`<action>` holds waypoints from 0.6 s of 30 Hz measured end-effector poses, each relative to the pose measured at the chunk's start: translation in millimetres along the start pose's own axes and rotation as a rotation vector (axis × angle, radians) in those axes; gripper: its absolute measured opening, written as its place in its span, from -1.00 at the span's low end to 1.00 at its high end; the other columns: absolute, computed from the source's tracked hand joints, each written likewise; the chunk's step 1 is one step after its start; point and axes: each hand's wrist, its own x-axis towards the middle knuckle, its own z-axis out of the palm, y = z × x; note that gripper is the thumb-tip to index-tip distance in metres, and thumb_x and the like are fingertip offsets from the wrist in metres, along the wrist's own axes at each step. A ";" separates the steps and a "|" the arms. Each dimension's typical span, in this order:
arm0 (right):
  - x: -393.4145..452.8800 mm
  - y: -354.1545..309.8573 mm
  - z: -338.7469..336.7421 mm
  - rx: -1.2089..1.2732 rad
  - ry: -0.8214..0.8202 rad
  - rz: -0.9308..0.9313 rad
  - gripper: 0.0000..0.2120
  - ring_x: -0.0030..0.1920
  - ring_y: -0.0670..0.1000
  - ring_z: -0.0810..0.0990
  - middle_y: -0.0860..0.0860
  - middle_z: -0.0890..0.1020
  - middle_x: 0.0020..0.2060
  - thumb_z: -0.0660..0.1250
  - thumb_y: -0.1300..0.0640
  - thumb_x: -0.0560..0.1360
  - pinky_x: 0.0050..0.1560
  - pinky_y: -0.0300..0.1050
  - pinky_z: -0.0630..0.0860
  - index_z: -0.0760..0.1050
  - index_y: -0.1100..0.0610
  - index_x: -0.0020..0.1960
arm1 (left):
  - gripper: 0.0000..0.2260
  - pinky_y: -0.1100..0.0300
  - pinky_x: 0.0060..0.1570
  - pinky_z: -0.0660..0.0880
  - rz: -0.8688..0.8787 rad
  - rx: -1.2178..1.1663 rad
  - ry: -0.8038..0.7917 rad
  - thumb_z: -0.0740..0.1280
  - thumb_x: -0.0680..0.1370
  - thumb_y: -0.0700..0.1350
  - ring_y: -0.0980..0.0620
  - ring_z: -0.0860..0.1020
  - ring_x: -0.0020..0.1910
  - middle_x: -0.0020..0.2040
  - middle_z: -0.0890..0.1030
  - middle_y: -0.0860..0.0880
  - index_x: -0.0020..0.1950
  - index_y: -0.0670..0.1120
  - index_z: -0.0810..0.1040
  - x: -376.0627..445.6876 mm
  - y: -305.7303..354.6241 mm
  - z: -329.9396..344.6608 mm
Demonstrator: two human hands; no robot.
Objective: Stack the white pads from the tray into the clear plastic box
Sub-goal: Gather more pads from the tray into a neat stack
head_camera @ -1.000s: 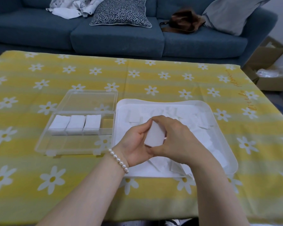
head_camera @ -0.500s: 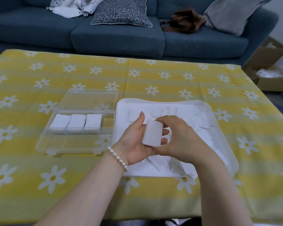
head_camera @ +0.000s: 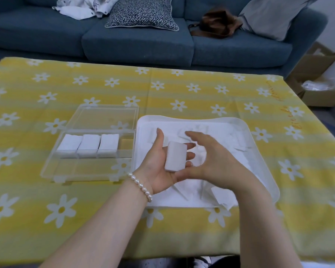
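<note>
My left hand (head_camera: 156, 172) lies palm up over the white tray (head_camera: 249, 132), thumb raised, and a small stack of white pads (head_camera: 175, 158) rests on its straight fingers. My right hand (head_camera: 218, 164) hovers just right of the stack with fingers arched and spread, its thumb near the stack's near end. Several loose white pads (head_camera: 222, 196) lie in the tray. The clear plastic box (head_camera: 70, 168) sits left of the tray with its lid folded back. Three piles of pads (head_camera: 89, 145) fill its back row; the slot at the right end is empty.
The table carries a yellow cloth with white daisies (head_camera: 191, 89). A blue sofa (head_camera: 135, 41) with cushions, clothes and a brown bag stands behind it. Cardboard boxes (head_camera: 317, 88) sit on the floor at the far right.
My right hand has let go of the stack and opened, drawing off to the right. The left hand has uncurled, and the stack now lies on its fingers.
</note>
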 end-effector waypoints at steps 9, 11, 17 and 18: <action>30.1 61.8 -23.7 -0.065 0.605 0.248 -0.89 -0.14 0.01 0.57 0.06 0.67 -0.13 0.34 0.24 0.46 -0.22 -0.28 0.27 0.63 0.16 -0.06 | -0.57 0.26 -0.50 0.48 0.056 -0.056 0.060 0.23 0.49 0.24 0.05 0.48 -0.48 -0.31 0.53 -0.06 0.04 -0.11 0.51 -9.6 29.9 -10.8; 41.4 62.1 -9.5 -0.089 0.526 0.233 -0.88 -0.09 0.05 0.59 0.06 0.67 -0.14 0.35 0.25 0.45 -0.25 -0.31 0.25 0.64 0.17 -0.05 | -0.72 0.24 -0.46 0.51 0.078 -0.083 0.066 0.31 0.47 0.08 0.05 0.49 -0.46 -0.31 0.53 -0.06 0.03 -0.10 0.52 -12.1 34.8 -13.2; 66.2 55.3 34.3 -0.313 0.136 0.296 -0.50 0.15 0.07 0.48 0.07 0.50 0.10 0.50 0.05 0.32 0.13 -0.10 0.43 0.49 0.07 0.22 | -0.84 0.11 -0.36 0.57 0.108 -0.162 0.071 0.19 0.60 -0.13 -0.01 0.55 -0.37 -0.30 0.55 -0.10 0.03 -0.11 0.55 -16.0 39.3 -19.0; 66.2 54.9 35.2 -0.374 0.142 0.335 -0.44 0.19 0.10 0.45 0.08 0.45 0.14 0.51 0.03 0.31 0.16 -0.04 0.43 0.43 0.06 0.26 | -0.84 0.12 -0.36 0.57 0.108 -0.160 0.074 0.19 0.60 -0.13 -0.01 0.55 -0.37 -0.29 0.55 -0.11 0.03 -0.11 0.56 -16.1 39.7 -19.0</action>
